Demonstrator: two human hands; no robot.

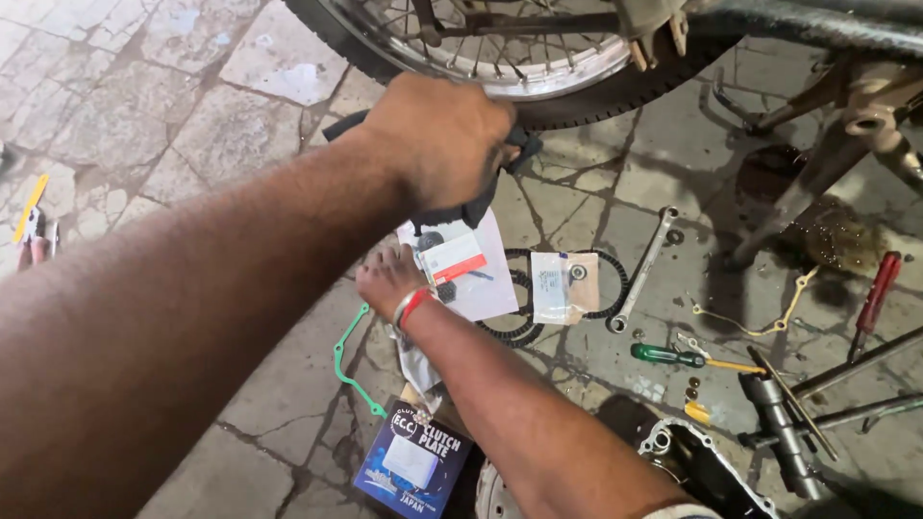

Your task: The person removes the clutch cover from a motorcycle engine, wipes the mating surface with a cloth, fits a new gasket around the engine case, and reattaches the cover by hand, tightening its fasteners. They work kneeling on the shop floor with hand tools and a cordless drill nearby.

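Note:
My left hand (437, 139) reaches forward and is shut on a dark cloth (476, 207), pressed against the black tyre (586, 101) of a spoked motorcycle wheel (481, 53). My right hand (386, 279), with red and white bands at the wrist, is low on the stone floor. It rests at the edge of a white parts packet (471, 279) with a red label. Its fingers are hidden behind the hand. A black toothed belt (514, 332) lies under the packets, with a smaller clear packet (562, 286) on top.
A ring spanner (642, 269), a green-handled screwdriver (668, 355), a red-handled screwdriver (875, 293) and small bolts lie to the right. A green gasket (344, 360), a blue box (413, 463) and a metal engine cover (707, 461) sit near the bottom. The bike stand (817, 183) stands at right.

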